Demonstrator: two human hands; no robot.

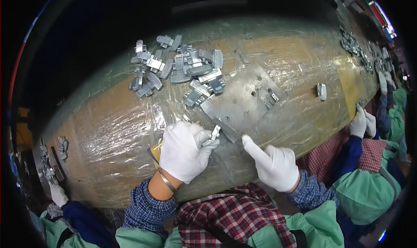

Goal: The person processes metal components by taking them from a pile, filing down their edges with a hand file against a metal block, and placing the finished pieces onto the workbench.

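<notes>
In my left hand [184, 150], gloved in white, a small shiny metal part [215, 133] is pinched between thumb and fingers. My right hand [276, 165], also in a white glove, is closed with its forefinger stretched along a flat dark file [226, 128]. The far end of the file lies against or just beside the metal part; the exact contact is unclear. Beyond both hands a flat steel plate [243, 94] with holes lies on the table, bearing a small metal fixture [268, 98]. My palm and curled fingers hide the near end of the file.
A heap of grey metal castings [186, 65] lies behind the plate, and a single casting [321, 92] sits to the right. Plastic film covers the table [113, 139]. Co-workers' gloved hands [359, 122] work at the right, and another gloved hand [57, 193] at the far left.
</notes>
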